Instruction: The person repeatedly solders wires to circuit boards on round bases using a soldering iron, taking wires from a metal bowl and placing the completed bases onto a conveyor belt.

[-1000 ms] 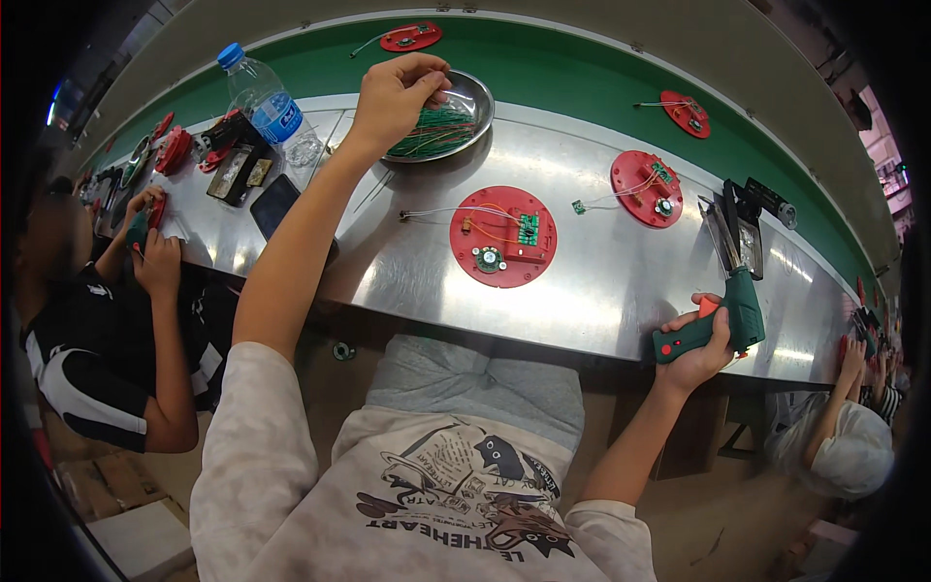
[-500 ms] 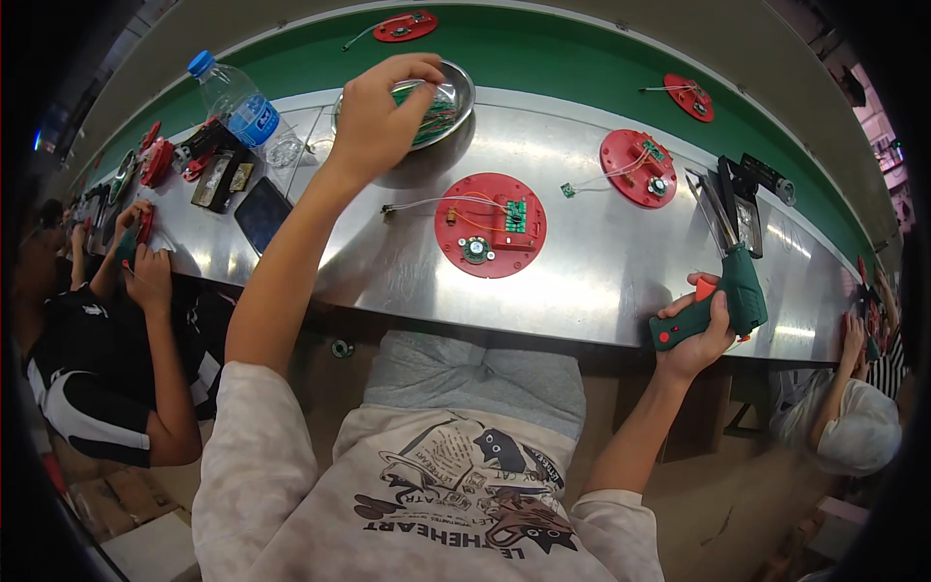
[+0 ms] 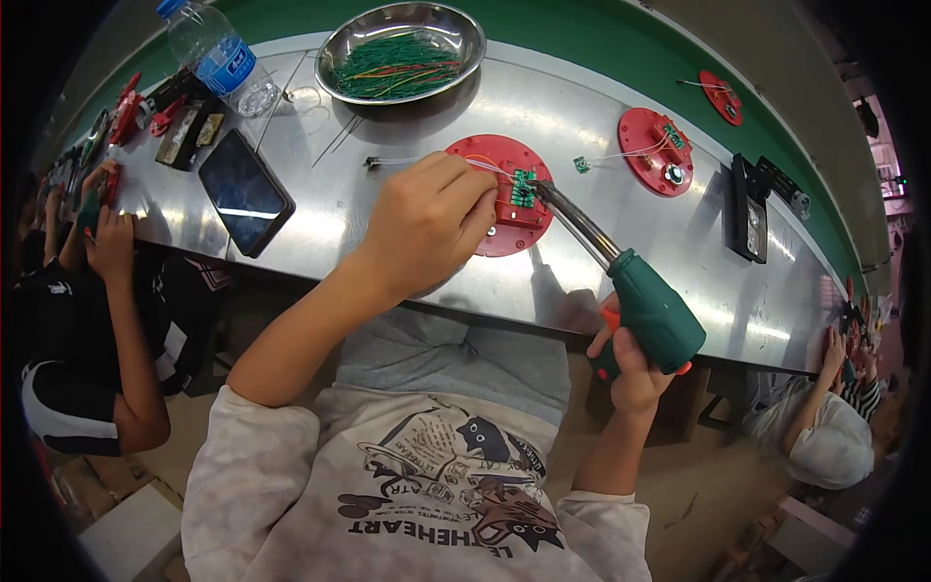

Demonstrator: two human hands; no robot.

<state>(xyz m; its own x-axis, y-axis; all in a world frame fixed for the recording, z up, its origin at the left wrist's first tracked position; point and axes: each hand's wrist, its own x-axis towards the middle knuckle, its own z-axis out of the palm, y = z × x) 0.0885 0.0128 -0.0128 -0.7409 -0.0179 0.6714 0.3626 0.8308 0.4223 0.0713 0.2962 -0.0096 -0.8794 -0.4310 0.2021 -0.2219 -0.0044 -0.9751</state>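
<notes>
Head view: left hand (image 3: 424,225) pinches a wire at the board (image 3: 524,188); right hand (image 3: 628,361) grips the iron (image 3: 621,276), its axis pointing to 10 o'clock at that board.

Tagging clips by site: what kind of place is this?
Likely an electronics assembly line. A long steel bench beside a green belt, red discs with small circuit boards, a soldering gun in the right hand, and other workers seated alongside.

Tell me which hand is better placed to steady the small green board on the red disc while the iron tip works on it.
Left. The left hand already rests on the red disc, fingertips at the green board; the right hand is gripping the green soldering gun.
</notes>
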